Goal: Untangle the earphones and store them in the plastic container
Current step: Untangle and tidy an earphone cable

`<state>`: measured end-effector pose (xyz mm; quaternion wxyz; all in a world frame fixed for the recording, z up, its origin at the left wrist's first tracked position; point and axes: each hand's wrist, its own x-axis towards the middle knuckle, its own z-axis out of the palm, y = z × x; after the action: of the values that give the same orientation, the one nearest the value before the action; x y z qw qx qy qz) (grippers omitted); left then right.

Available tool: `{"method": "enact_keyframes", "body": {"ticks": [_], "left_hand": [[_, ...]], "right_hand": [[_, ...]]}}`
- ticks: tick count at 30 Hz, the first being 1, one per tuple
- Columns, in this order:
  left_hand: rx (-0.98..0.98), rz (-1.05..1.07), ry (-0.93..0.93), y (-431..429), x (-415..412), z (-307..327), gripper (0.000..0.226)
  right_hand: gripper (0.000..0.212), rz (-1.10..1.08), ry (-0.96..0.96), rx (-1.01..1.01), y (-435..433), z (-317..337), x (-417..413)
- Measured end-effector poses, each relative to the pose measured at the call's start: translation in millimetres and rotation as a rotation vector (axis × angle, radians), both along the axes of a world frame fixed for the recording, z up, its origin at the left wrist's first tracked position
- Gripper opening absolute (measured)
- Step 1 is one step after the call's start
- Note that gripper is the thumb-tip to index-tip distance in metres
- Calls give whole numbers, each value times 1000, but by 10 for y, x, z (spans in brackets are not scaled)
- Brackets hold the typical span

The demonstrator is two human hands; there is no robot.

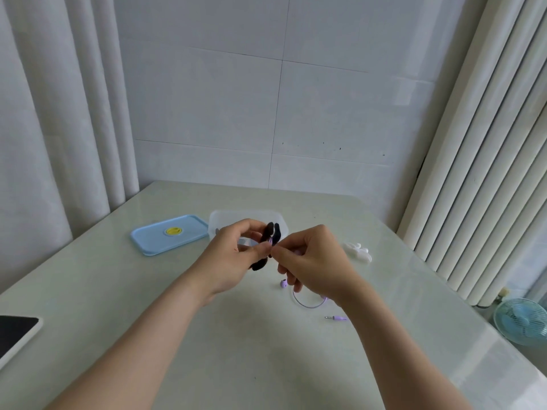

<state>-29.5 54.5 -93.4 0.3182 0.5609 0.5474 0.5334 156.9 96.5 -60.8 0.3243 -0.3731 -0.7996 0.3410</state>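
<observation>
both hands were held up over the table (236, 350), fingertips meeting just in front of the container (219, 223). the left hand (233, 258) had its fingers curled round a black strip (268, 232), thumb and forefinger pinched together on it; the strip's two ends stuck up above the fingertips and a third end hung below the palm. what the strip was could not be told. the right hand (313, 261) pinched the purple cord of the earphones (307, 307) between thumb and forefinger, right against the left fingertips, where a short bit of purple showed beside the strip; its other fingers were loosely curled beneath. from under the right hand the cord dropped to the table and lay in a loop below the wrist. one earbud (283, 283) lay on the table just beneath the right fingers, and the plug (336, 318) lay on the table near the loop, pointing left. the container stood open and clear behind the hands, with nothing of the earphones seen in it. its blue lid (154, 241), with a yellow round mark, lay flat just left of it. a small white clump (358, 251) lay to the right, and a dark screen (14, 329) at the left edge.
</observation>
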Motion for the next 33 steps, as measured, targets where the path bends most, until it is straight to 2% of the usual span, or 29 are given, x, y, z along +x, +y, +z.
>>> {"method": "enact_keyframes", "body": {"ticks": [3, 8, 10, 14, 16, 18, 22, 25, 27, 29, 31, 33], "left_hand": [[-36, -68, 46, -25, -1, -2, 19], [-37, -133, 60, -69, 103, 39, 16], [-50, -158, 54, -70, 146, 54, 16], [-56, -223, 60, -89, 214, 82, 17], [-67, -263, 67, -106, 223, 85, 20], [-75, -299, 78, -104, 214, 74, 23], [-99, -321, 1, -93, 194, 43, 28], [-95, -316, -60, -83, 161, 41, 28], [-78, -288, -143, -54, 120, 26, 32], [-71, -258, -287, -36, 94, 13, 37], [-68, -260, -436, -26, 75, 28, 37], [-65, -269, -499, -28, 42, 49, 34]], "right_hand": [[20, -111, 88, 50, -8, 2, -20], [13, -240, 361, -109, -25, 22, -52], [15, -291, 420, -108, -8, 20, -34], [38, -441, 251, 191, 101, -49, -27], [44, -468, 174, 244, 140, -88, -26], [49, -427, 158, 101, 165, -106, -17], [45, -259, 238, -421, 190, -90, 48], [43, -166, 345, -577, 179, -89, 39], [44, -142, 454, -534, 178, -92, 9], [37, -131, 505, -333, 179, -109, -25], [28, -107, 452, -92, 161, -132, -60], [27, -59, 372, 31, 111, -167, -110]]}}
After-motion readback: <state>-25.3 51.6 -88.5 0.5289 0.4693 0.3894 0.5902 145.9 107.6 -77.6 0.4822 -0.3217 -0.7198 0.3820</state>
